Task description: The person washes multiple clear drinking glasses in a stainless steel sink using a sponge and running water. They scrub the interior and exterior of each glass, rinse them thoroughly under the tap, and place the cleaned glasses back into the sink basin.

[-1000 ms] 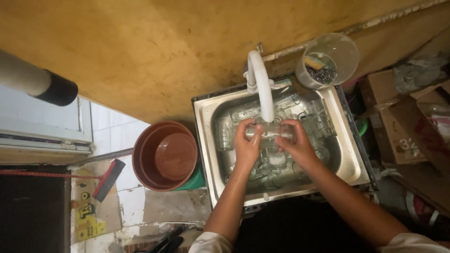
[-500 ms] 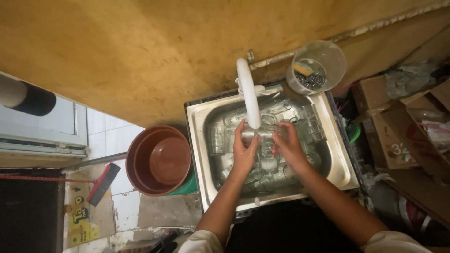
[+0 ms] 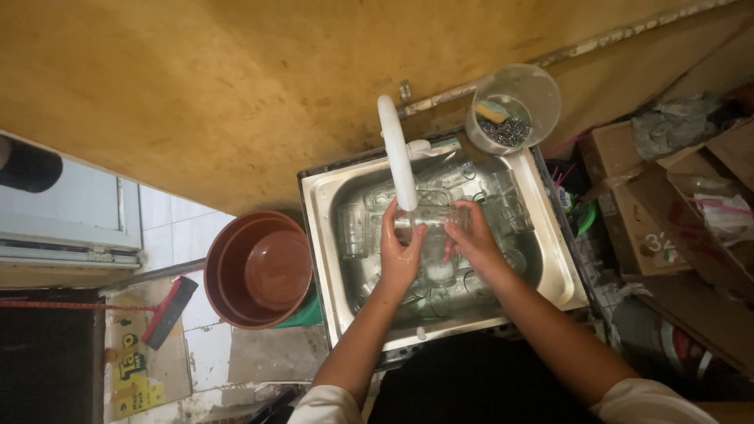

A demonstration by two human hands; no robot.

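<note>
Hands, left (image 3: pixel 399 253) and right (image 3: pixel 471 239), clasp a clear glass (image 3: pixel 430 220) over the steel sink (image 3: pixel 326 235).

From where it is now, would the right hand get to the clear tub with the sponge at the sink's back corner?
Probably yes: the right hand holds a glass, but nothing blocks the way to the clear tub.

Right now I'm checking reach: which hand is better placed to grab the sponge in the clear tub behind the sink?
Probably the right hand: the clear tub sits at the sink's far right corner, on that side, while the left hand is across the tap.
</note>
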